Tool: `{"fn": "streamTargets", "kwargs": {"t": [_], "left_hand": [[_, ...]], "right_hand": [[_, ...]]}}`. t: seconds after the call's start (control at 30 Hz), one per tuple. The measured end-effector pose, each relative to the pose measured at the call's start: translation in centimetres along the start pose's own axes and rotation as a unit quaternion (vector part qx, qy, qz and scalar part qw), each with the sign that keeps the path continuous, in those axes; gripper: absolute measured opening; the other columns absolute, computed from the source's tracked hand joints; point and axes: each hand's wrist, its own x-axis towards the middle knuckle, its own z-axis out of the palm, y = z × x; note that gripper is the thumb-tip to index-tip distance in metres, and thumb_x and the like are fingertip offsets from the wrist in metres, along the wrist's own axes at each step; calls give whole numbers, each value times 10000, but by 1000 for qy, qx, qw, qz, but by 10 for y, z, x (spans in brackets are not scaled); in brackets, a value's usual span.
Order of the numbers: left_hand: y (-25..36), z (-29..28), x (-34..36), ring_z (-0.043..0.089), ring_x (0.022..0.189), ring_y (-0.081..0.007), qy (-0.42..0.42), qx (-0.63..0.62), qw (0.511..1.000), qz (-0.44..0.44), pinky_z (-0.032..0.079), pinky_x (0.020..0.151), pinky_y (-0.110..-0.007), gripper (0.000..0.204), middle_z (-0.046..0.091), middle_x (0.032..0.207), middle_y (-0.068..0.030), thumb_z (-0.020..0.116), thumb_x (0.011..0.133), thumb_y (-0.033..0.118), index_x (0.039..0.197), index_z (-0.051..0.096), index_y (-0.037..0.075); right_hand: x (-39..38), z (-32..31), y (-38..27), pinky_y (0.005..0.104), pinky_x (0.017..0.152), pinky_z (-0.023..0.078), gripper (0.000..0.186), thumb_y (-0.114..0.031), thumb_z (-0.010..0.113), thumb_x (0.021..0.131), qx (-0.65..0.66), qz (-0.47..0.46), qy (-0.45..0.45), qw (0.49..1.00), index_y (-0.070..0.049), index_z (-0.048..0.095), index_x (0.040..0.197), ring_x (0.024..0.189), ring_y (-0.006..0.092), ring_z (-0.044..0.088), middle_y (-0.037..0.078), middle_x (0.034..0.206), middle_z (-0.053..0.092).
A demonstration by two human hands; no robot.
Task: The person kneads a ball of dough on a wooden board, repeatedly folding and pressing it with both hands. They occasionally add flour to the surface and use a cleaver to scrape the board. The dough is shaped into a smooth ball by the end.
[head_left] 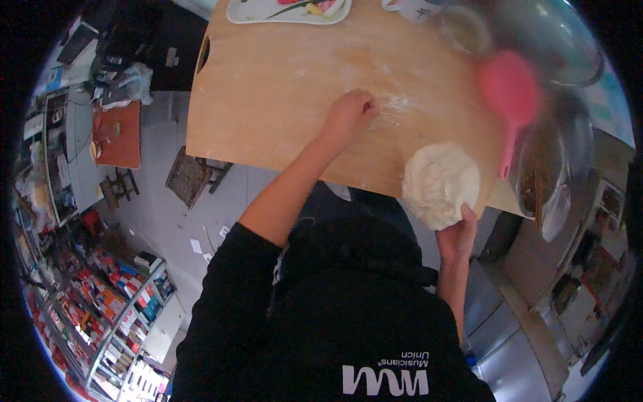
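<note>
A round, pale lump of dough [441, 184] with a creased surface is at the front right of the wooden board [268, 87]. My right hand [459, 234] grips it from its near edge, thumb on top and the other fingers hidden beneath. Farther left, my left hand [349, 117] is over the middle of the board with its fingers curled closed. What they hold, if anything, is hidden. White flour [398, 104] is dusted on the wood just right of that hand.
At the far edge is a white tray [321, 19] with cut vegetables. A pink ladle-like scoop [509, 90], a glass bowl [465, 30], a large clear bowl [552, 40] and a container with chopsticks [546, 167] line the right side. A small stool [187, 175] stands on the floor at left.
</note>
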Motion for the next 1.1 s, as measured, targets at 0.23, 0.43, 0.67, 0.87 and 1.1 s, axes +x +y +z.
{"fn": "streamTargets", "kwargs": {"t": [0.23, 0.43, 0.67, 0.87, 1.1], "left_hand": [[-8, 10, 13, 541, 781, -348, 68, 56, 986, 145, 439, 689, -388, 144, 571, 801, -165, 544, 688, 4, 828, 579, 0], [-33, -22, -13, 564, 824, -299, 97, 76, 992, -14, 453, 733, -336, 237, 578, 908, -157, 538, 713, -14, 941, 595, 11], [17, -28, -2, 574, 850, -265, 200, -87, 976, -12, 449, 733, -313, 199, 582, 942, -141, 518, 803, 28, 989, 588, 12], [23, -12, 23, 509, 1042, -275, 118, 109, 987, 25, 351, 927, -397, 250, 566, 1087, -119, 489, 846, 161, 1053, 581, 54], [20, 42, 25, 298, 1284, -255, 19, 253, 960, 116, 152, 1033, -538, 492, 367, 1365, -74, 443, 850, 318, 1296, 406, 112]], "right_hand": [[-6, -4, 11, 434, 1004, 333, 753, -260, 653, 708, 1, -11, 9, 1000, -5, 295, 1320, 1192, 295, 414, 141, 1293, 414], [4, 22, 3, 402, 959, 376, 627, -216, 661, 718, -117, -75, 30, 990, 4, 389, 1239, 1111, 275, 475, 136, 1204, 485], [86, 88, 36, 414, 812, 422, 596, -244, 739, 624, -683, -427, 46, 591, -58, 498, 1137, 955, 303, 514, 128, 1047, 538], [107, 110, 41, 428, 879, 366, 434, -233, 616, 767, -628, -363, -9, 689, -53, 520, 1151, 1007, 312, 496, 132, 1064, 556], [149, 115, 58, 494, 995, 252, 468, -297, 490, 838, -635, -494, -8, 594, -81, 469, 1252, 1173, 325, 407, 134, 1305, 423]]}}
